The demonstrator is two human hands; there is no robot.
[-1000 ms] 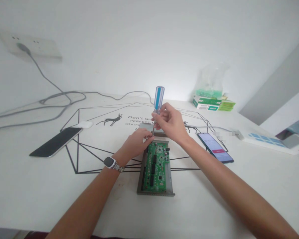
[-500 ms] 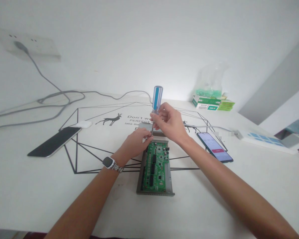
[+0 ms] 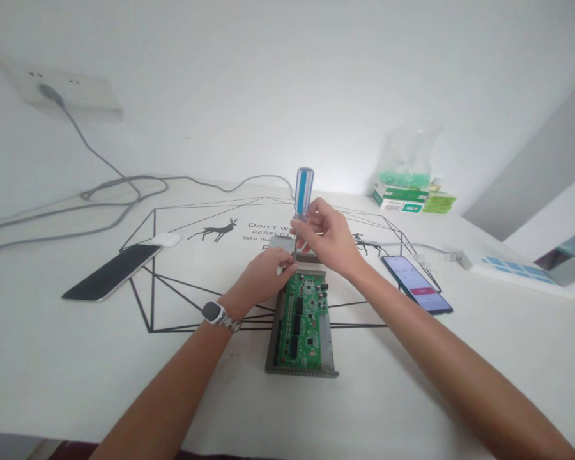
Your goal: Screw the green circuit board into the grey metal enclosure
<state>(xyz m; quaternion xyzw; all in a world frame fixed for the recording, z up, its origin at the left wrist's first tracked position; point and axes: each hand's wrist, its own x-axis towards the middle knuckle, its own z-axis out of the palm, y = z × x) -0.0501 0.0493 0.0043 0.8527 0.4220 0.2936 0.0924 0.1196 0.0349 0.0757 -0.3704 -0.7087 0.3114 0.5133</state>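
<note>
One blue-handled screwdriver stands upright, gripped by the right hand; left hand curled at its shaft, grip unconfirmed. One green circuit board lies just below on the desk, between two smartphones.

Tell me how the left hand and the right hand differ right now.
The right hand grips the screwdriver by its blue-and-clear handle, while the left hand holds no handle, its fingers curled beside the shaft. The left hand sits lower, by the circuit board's top edge, and the right hand is higher. The left wrist wears a watch; the right wrist is bare. Both hands meet above the board.
</note>
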